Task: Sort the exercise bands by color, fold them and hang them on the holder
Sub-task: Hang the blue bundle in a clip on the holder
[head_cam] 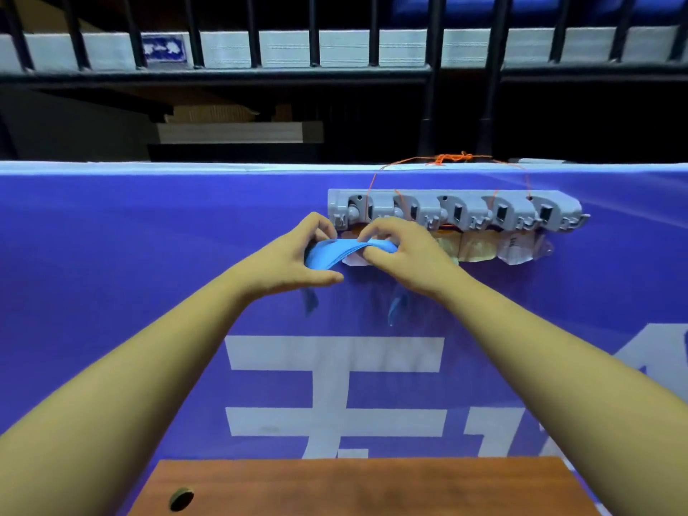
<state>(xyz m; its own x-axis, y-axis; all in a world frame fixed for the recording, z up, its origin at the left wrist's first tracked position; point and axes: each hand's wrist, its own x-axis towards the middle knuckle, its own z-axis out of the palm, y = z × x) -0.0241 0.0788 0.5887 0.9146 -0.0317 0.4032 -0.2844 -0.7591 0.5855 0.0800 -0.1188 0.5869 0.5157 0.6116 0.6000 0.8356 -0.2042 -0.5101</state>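
You held the folded blue band (342,251) between both hands, your left hand (294,258) pinching one end and your right hand (404,251) curled round the other, just below the grey holder (454,208). The white characters (335,385) on the blue banner (111,255) were cut off, and the pale shapes under the holder were too blurred to make out.

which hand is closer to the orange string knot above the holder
Right. The right hand is below the knot, slightly left; the left hand is farther left. Both grip the blue band.
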